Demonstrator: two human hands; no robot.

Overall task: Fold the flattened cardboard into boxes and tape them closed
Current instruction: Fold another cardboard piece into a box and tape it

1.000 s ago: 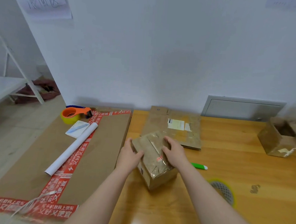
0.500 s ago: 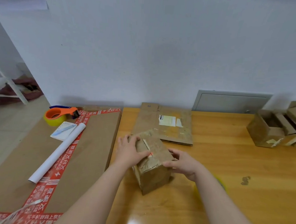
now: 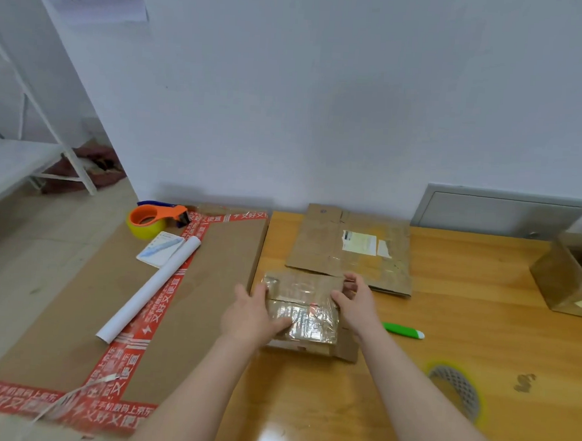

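Note:
A small brown cardboard box (image 3: 303,297) with shiny clear tape over its top sits on the wooden table (image 3: 463,333) in front of me. My left hand (image 3: 251,315) grips its left side, thumb lying across the taped top. My right hand (image 3: 356,301) holds its right end, fingers curled over the far corner. A flattened cardboard sheet (image 3: 349,247) with a white label lies just behind the box. An orange tape dispenser (image 3: 155,217) with a yellow roll stands at the back left.
A large flat carton with red printed tape (image 3: 218,267) covers the left side, bearing a white paper roll (image 3: 149,290) and a small card (image 3: 160,248). A green utility knife (image 3: 402,330) lies right of the box. An open box (image 3: 572,275) stands far right. A yellow-rimmed mesh disc (image 3: 456,387) lies near right.
The box has been turned from a skewed stand to lie square with its taped face up. My right hand moved from its near side to its right end.

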